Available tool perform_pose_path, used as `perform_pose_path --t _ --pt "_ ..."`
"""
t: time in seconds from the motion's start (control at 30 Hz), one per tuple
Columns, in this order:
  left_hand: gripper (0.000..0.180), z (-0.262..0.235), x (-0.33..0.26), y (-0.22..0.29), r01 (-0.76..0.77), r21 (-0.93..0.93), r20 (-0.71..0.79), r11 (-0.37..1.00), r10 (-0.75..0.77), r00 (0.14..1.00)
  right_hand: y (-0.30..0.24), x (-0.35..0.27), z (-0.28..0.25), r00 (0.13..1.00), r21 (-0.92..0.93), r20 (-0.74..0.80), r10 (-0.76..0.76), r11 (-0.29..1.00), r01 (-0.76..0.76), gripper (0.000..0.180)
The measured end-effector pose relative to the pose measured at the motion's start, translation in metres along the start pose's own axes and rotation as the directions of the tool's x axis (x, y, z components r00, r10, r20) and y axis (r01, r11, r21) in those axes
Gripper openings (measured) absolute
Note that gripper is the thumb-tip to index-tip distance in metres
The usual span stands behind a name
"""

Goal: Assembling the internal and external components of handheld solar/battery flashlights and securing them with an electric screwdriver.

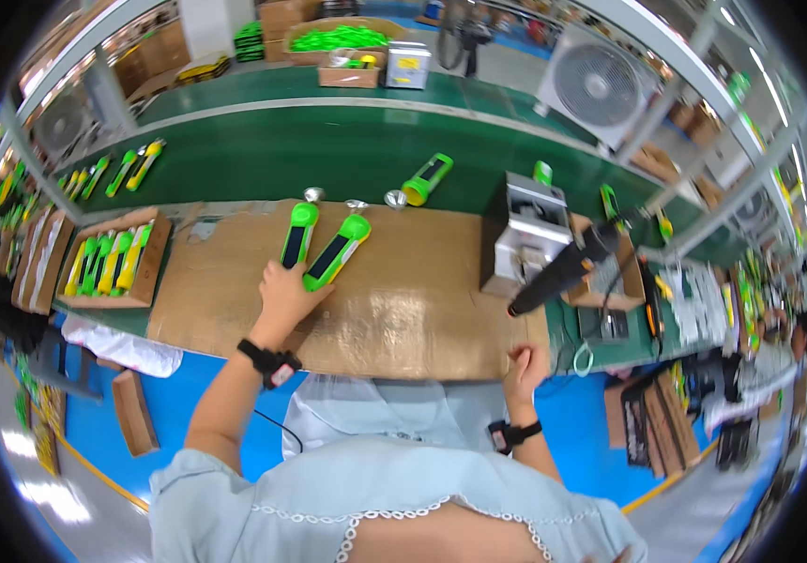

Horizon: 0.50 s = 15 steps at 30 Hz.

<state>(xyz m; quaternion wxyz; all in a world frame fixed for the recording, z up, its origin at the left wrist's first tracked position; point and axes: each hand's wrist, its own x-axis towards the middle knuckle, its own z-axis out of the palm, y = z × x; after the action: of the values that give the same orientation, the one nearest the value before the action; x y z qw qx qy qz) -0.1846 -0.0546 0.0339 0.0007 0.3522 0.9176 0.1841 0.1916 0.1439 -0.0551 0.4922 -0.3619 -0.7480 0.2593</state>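
Note:
My left hand [288, 298] is closed round the lower end of a green flashlight-like body [298, 231] with a dark panel along it. A second body of the same kind [336, 253] lies slanted against that hand, its lower end by the thumb. Silver round cups [313, 195] sit at the far ends of both. Under them is a brown cardboard sheet [403, 310]. At the sheet's near right edge is my right hand [525, 369], its fingers curled together; whether they hold anything is hidden. Above it hangs a black powered screwdriver [568, 267], apart from the hand.
A metal box-shaped machine [524, 235] stands on the right, beside a cardboard box [621, 281]. At left, a carton [108, 258] holds several green and yellow bodies. One more flashlight-like body [428, 180] lies on the green belt [263, 145]. A frame post [694, 220] rises at right.

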Motion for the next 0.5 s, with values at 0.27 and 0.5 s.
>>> perform_pose_path --t 0.27,0.5 --pt "0.061 0.008 -0.071 0.037 -0.336 0.255 -0.203 0.907 0.39 0.898 -0.095 0.055 -0.038 0.993 0.108 0.026 -0.117 0.988 0.114 0.078" --pt "0.081 0.009 -0.072 0.075 -0.438 0.06 0.167 0.897 0.423 0.89 -0.155 0.1 -0.024 0.985 0.022 -0.159 -0.064 0.997 0.068 0.086"
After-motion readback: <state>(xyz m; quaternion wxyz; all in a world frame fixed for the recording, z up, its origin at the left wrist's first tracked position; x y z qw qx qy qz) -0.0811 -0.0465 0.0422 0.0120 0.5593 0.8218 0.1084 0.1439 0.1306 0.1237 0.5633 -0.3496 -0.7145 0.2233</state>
